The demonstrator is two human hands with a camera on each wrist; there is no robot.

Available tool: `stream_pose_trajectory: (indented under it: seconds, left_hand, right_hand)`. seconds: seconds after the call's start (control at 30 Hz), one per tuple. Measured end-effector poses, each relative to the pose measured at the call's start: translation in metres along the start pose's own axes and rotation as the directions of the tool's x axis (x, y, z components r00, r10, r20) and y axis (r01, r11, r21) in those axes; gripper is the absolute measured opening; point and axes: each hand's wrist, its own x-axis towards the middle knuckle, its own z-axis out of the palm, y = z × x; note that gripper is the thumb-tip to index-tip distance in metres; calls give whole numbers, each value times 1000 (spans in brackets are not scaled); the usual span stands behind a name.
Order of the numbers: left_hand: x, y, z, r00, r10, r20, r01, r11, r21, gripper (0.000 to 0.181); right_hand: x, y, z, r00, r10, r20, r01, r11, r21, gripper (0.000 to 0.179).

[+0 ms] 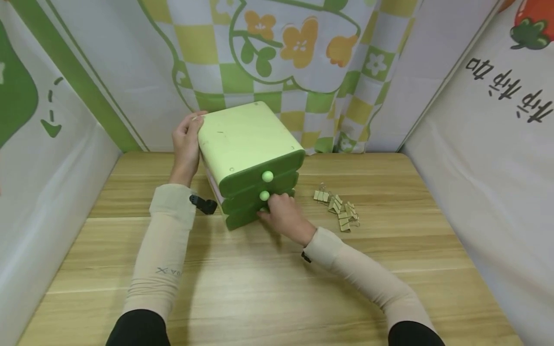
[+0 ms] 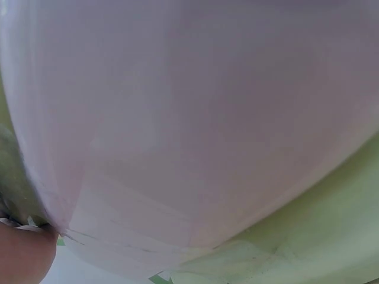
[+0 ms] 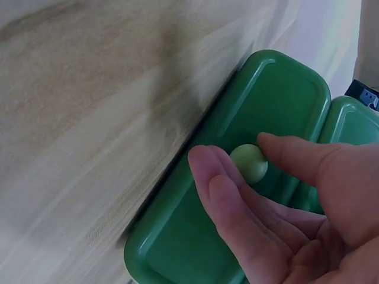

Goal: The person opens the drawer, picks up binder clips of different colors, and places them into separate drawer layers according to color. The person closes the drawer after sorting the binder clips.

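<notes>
A light green mini drawer cabinet (image 1: 251, 139) with dark green drawer fronts stands angled on the table. My left hand (image 1: 186, 146) grips its rear left edge, with fingertips bent at the top corner. The cabinet's pale side wall (image 2: 189, 118) fills most of the left wrist view, and one finger shows at the lower left. Down at the lowest drawer front (image 3: 272, 100), my right hand (image 1: 287, 217) has thumb and fingers around the round light green knob (image 3: 249, 164), pinching it. Above are the top knob (image 1: 267, 176) and the middle knob (image 1: 264, 195). All three drawers look closed.
Several gold binder clips (image 1: 335, 204) lie in a loose cluster to the right of the cabinet. The wooden table (image 1: 242, 288) reaches back to a patterned curtain (image 1: 294, 57). White printed panels (image 1: 489, 158) flank both sides.
</notes>
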Motion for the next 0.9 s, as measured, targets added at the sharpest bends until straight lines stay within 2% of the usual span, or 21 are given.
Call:
stream_pose_trajectory:
  seconds: [0.3, 0.43, 0.67, 0.9]
  left_hand:
    - [-1, 2, -1, 1000, -19, -2, 19, 1000, -3, 37]
    - [-1, 2, 0, 1000, -20, -1, 20, 1000, 7, 38]
    - [-2, 1, 1, 1000, -18, 3, 18, 1000, 25, 39]
    - [0, 1, 0, 1000, 2, 4, -2, 1000, 13, 37]
  right_hand:
    - [-1, -6, -3, 998, 58, 19, -58, 998, 5, 32]
    - [-4, -6, -6, 998, 56, 31, -56, 998, 10, 36]
    - [-20, -1, -10, 999, -5, 39, 4, 999, 40, 55]
    - [-45, 5, -15, 996, -91, 20, 90, 995, 36, 58]
